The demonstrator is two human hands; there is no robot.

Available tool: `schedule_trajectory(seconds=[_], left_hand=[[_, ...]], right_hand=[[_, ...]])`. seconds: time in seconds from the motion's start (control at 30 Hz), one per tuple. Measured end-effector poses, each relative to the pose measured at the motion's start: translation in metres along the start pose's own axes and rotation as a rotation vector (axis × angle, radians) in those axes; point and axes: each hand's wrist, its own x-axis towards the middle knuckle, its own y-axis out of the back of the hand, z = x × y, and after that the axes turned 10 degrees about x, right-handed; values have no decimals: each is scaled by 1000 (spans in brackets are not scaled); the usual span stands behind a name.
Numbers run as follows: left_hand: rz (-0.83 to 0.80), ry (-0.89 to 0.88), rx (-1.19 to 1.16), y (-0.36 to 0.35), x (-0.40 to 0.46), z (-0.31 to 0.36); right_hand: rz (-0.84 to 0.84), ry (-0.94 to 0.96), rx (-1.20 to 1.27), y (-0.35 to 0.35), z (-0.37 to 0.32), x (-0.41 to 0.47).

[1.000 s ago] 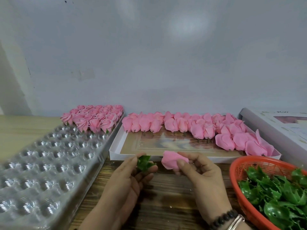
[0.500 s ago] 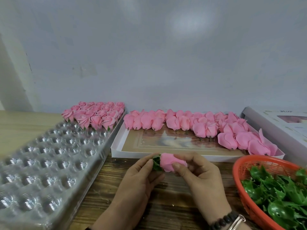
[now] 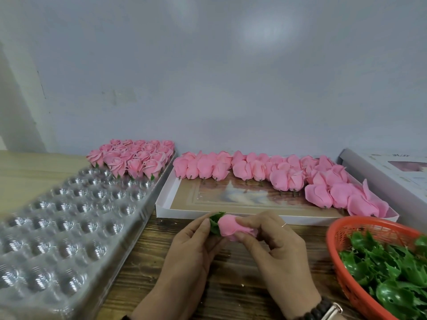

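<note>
1. The left hand (image 3: 191,245) pinches the green leaf cap (image 3: 215,224). A second ago the cap was held apart from the pink flower (image 3: 231,227); now it sits against the flower's base.
2. The flower is held just above the worktop (image 3: 231,285), between both hands, in front of the white box (image 3: 161,204).
3. The right hand (image 3: 277,250) pinches the petals. The stem is hidden, so the cap is probably seated.
</note>
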Motion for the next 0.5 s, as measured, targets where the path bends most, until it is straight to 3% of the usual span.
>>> schedule_trajectory(seconds=[0.5], left_hand=[[-91, -85, 297, -8, -5, -4]], right_hand=[[-20, -40, -100, 3, 7, 2]])
